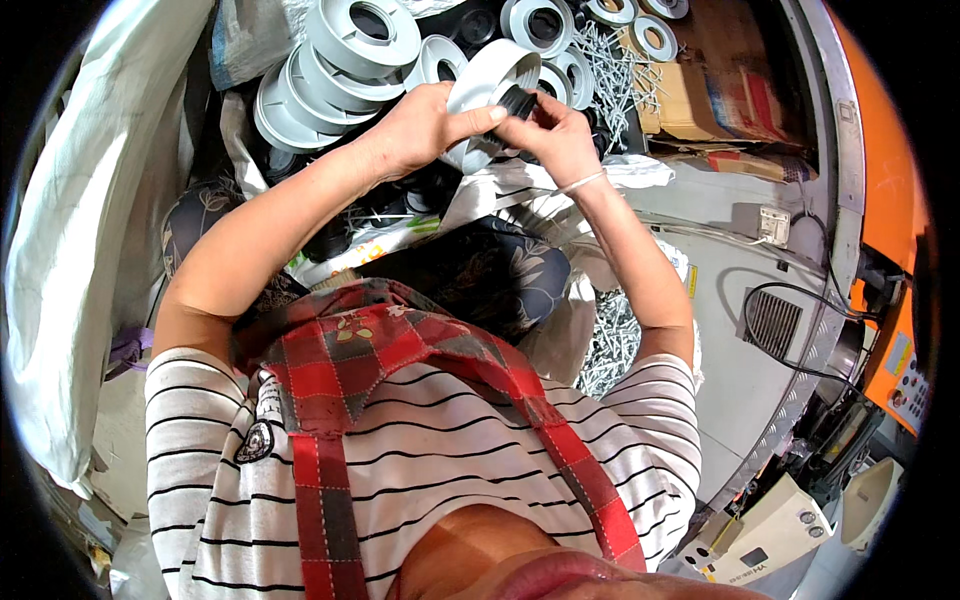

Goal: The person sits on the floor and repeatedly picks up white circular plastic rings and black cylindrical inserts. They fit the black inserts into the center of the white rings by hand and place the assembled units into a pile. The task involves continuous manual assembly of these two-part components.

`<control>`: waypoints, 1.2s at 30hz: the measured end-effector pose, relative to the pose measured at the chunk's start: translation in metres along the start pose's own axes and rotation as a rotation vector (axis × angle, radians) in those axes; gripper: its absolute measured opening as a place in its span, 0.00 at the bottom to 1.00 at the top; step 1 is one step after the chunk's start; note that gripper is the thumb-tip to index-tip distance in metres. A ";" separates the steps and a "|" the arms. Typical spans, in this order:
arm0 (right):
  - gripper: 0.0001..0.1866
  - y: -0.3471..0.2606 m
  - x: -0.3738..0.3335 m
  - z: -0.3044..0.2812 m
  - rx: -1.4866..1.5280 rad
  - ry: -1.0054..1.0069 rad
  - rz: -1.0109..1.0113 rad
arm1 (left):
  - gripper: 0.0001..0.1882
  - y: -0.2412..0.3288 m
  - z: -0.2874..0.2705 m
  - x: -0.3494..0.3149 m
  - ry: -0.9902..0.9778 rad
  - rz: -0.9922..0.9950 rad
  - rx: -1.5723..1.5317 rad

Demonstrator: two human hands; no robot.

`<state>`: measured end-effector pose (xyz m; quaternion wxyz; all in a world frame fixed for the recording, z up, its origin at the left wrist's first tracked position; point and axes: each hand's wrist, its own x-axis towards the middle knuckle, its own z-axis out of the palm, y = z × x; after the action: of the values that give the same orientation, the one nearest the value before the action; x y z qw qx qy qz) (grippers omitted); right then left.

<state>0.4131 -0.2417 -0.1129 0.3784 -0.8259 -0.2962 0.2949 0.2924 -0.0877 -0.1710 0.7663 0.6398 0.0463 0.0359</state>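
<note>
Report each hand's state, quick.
Left hand: closed on the grey plastic ring.
Right hand: fingers closed on the black round piece at the ring's opening.

Person near me: left hand (432, 126) grips a pale-grey round plastic flanged piece (482, 76); right hand (563, 138) pinches a small black round part (517, 102) against it. Stacked light-grey plastic rings (328, 78) left, slim silver metal pins (612, 80) right.
</note>
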 end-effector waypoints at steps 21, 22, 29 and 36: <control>0.26 0.125 0.077 -0.068 -0.005 0.325 0.019 | 0.40 0.013 -0.018 0.034 0.241 0.654 1.036; 0.21 0.177 0.101 -0.100 -0.194 0.403 0.120 | 0.40 0.009 -0.022 0.039 0.227 0.586 1.130; 0.21 0.277 0.138 -0.116 -0.846 0.094 0.324 | 0.28 -0.010 -0.034 0.046 0.125 0.360 1.054; 0.12 0.264 0.139 -0.123 -1.137 0.221 0.274 | 0.24 -0.007 -0.021 0.046 0.296 0.220 0.664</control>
<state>0.6614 -0.3400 -0.2941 -0.1362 -0.9555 -0.2570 0.0484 0.3352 -0.0632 -0.1830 0.4938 0.8424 0.0966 0.1930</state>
